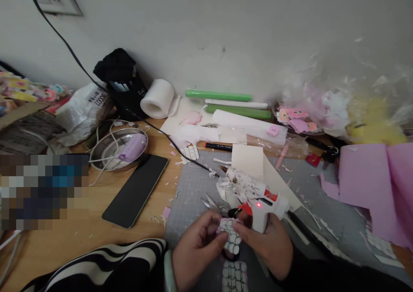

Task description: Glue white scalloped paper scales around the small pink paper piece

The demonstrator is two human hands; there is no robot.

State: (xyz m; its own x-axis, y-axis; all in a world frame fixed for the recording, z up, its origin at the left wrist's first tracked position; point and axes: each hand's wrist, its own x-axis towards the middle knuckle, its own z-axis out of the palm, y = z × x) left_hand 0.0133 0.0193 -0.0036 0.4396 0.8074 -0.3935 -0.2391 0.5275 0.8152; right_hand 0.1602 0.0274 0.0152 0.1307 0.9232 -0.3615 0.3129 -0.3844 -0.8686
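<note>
At the bottom centre of the frame, two bare hands meet over a grey cutting mat [193, 184]. The left hand [193, 251], coming out of a black-and-white striped sleeve [122, 262], has its fingers curled closed around a small pink piece [231, 234] patterned with white cells outlined in black. The right hand [269, 244] pinches the same piece from the other side, fingers closed on it. Touching the right hand, just above it, a white glue gun [269, 206] with orange parts shows a lit red light. A pile of white paper scraps [238, 182] sits just beyond the glue gun. To the left of the mat, on the wooden table [80, 236], lies a dark phone [137, 189], with a metal bowl [112, 154] above it. A large pink sheet [374, 184] fills the right side. A white tape roll [158, 98] and green rods [219, 96] rest by the wall.
</note>
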